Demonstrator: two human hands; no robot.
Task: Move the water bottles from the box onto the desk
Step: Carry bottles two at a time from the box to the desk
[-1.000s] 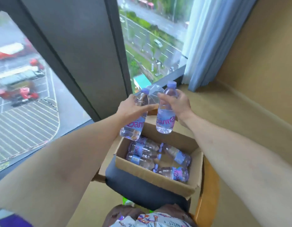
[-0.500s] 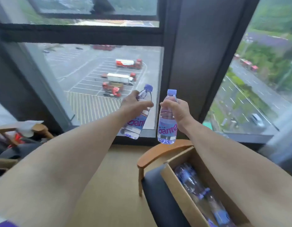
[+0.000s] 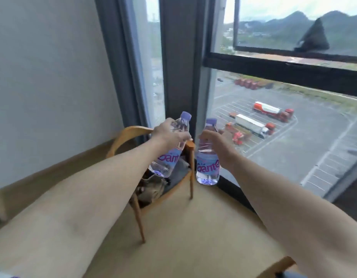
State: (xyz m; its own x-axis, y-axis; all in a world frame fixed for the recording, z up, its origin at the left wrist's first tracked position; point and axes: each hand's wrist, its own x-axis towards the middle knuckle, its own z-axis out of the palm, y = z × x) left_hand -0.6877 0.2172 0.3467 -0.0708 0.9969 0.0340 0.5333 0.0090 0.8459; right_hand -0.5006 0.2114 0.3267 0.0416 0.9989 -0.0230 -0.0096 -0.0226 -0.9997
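Note:
My left hand (image 3: 169, 134) grips a clear water bottle (image 3: 167, 159) with a purple cap and a blue label, tilted with its top to the right. My right hand (image 3: 215, 143) grips a second such bottle (image 3: 207, 167), held upright. Both bottles hang in the air at arm's length in front of the window. The box and the desk are out of view.
A wooden chair (image 3: 133, 133) with a dark seat cushion and a brown bag on it stands below the left bottle, by the wall. A tall window (image 3: 273, 127) fills the right side. Tan floor (image 3: 183, 237) lies below. Another chair's wooden edge (image 3: 281, 263) shows at the bottom right.
My view has swung left: the box and its chair have left the frame, and another chair by the wall has come in. Both hands still hold their bottles in front of me.

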